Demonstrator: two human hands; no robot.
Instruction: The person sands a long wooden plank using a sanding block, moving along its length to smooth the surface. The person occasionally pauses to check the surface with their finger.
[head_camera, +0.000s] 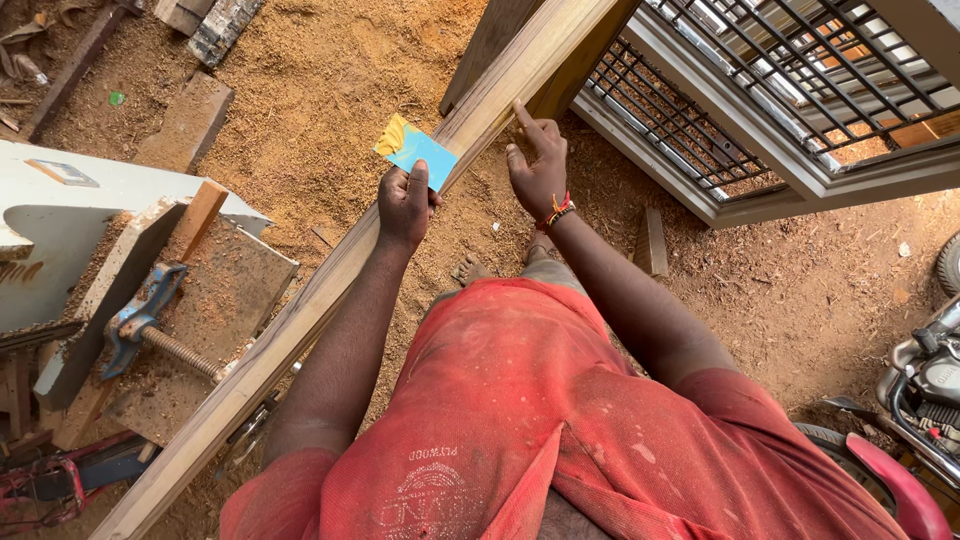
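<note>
Timber beam (330, 285) comes first by size — a long, pale length of squared wood running from the lower left of the frame up to the top centre, its lower part resting by a metal clamp (140, 320) on a dusty bench (235, 275) at the left. It looks heavy and stiff, unlikely to flex, with a dry sawn face that should give good grip; a hold near mid-length, or with both hands spread apart, would seem the safest way to shift it. Sawdust floor (330, 90) covers the whole upper middle, and a barred metal window frame (760, 130) lies in the upper right.

Smaller by far is the blue and yellow card (415, 150), just left of the beam's edge above centre — thin, light and bendable by the look of it, best pinched at one end.

Left hand (405, 205) does just that: arm extended forward, fingers curled narrow with the thumb pressed on the card's lower end. Right hand (538, 165) is loosely spread and holds nothing — forefinger stretched out, its tip touching the beam's edge, wrist banded with red thread.
</note>
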